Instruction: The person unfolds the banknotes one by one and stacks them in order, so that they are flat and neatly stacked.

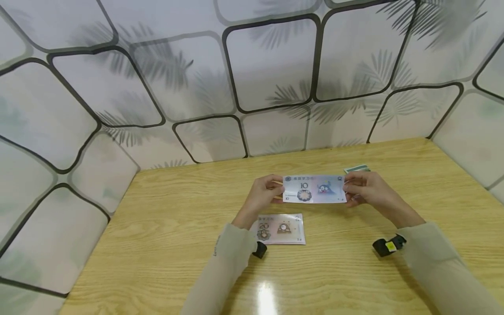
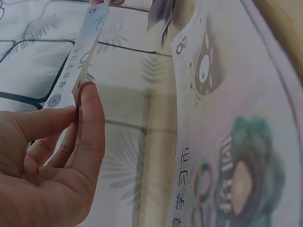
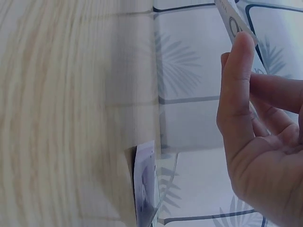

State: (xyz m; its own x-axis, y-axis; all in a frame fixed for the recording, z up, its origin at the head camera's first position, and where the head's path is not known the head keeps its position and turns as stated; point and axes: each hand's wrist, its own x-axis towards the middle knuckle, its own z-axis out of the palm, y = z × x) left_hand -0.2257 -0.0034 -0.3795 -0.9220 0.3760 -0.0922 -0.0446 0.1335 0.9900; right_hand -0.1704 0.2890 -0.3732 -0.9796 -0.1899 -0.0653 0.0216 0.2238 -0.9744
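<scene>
A pale play banknote marked 10 point(image 1: 314, 189) is stretched flat between both hands, raised above the wooden table. My left hand point(image 1: 264, 194) pinches its left end; in the left wrist view, thumb and fingers of the left hand point(image 2: 61, 151) meet on the note's edge. At the other end my right hand point(image 1: 366, 190) pinches the note, its fingertips partly hidden behind the paper. Nearer to me lies a pinkish play banknote marked 20 point(image 1: 283, 229), its left edge covered by my left wrist.
Behind my right hand lies paper money with a green edge point(image 1: 357, 168), mostly hidden; the right wrist view shows a purplish note point(image 3: 144, 182) near the wall. A patterned wall covering point(image 1: 271, 65) borders the table point(image 1: 177, 210) at the back and sides.
</scene>
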